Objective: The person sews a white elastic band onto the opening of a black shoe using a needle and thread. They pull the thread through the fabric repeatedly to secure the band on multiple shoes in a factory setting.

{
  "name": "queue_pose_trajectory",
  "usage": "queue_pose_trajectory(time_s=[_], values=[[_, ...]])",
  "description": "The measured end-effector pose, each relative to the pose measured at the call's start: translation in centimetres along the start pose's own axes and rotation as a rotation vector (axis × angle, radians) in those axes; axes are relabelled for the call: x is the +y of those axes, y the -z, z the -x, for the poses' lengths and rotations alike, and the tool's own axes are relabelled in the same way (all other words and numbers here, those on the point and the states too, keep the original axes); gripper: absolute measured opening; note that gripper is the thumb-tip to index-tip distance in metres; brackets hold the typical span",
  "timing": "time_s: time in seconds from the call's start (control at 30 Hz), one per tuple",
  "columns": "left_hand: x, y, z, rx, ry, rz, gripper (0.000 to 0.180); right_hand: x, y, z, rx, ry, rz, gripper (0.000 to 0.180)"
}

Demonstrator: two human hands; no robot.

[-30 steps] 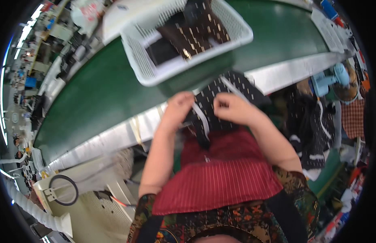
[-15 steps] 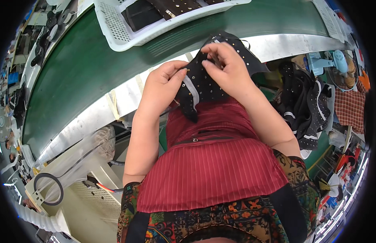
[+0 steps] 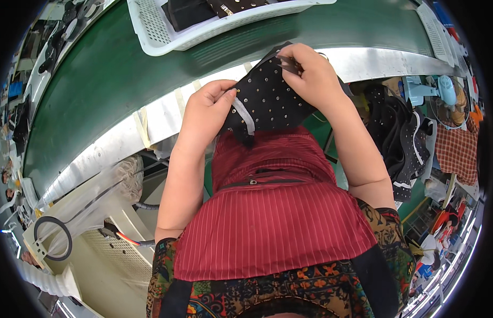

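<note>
A piece of black fabric dotted with small shiny studs is stretched between my two hands, above my lap and over the near metal edge of the bench. My left hand pinches its left edge between thumb and fingers, close to a light grey strip on the cloth. The upper right part is gripped by my right hand, with a dark fold showing between the fingers. The lower end of the cloth hangs against my red striped apron.
Ahead runs a curved green work surface with a metal rim. A white perforated basket on it holds dark studded pieces. To my right hangs a heap of black studded cloth, near a light blue fan. A cream machine housing stands at lower left.
My right hand has moved right and slightly up, from hovering over the cloth to gripping its upper right part. The fabric is now spread flatter and tauter. My left hand keeps its pinch.
</note>
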State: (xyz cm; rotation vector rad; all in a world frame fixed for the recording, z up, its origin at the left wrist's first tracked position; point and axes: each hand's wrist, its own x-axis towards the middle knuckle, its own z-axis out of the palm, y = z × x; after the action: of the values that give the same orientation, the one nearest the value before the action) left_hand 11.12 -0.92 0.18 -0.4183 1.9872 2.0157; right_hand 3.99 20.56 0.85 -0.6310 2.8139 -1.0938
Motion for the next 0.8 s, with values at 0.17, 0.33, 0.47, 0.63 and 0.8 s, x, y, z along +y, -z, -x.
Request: queue_pose_trajectory(time_s=[0.17, 0.33, 0.47, 0.63, 0.8], values=[[-0.6, 0.0, -0.2, 0.029, 0.030, 0.054, 0.022, 0.2, -0.7, -0.4, -0.005, 0.147, 0.004, 0.028], [-0.7, 0.0, -0.2, 0.015, 0.024, 0.083, 0.022, 0.6, -1.7, -1.7, 0.012, 0.273, 0.204, 0.031], [-0.9, 0.1, -0.3, 0.025, 0.025, 0.068, 0.021, 0.4, -1.5, -1.9, 0.063, 0.361, 0.196, 0.030], [-1.2, 0.2, -0.8, 0.036, 0.077, 0.064, 0.022, -1.1, 0.0, -0.7, 0.000, 0.375, 0.147, 0.029], [-1.4, 0.3, -1.1, 0.064, 0.082, 0.027, 0.022, -2.6, 0.0, -0.1, 0.057, 0.458, 0.216, 0.030]])
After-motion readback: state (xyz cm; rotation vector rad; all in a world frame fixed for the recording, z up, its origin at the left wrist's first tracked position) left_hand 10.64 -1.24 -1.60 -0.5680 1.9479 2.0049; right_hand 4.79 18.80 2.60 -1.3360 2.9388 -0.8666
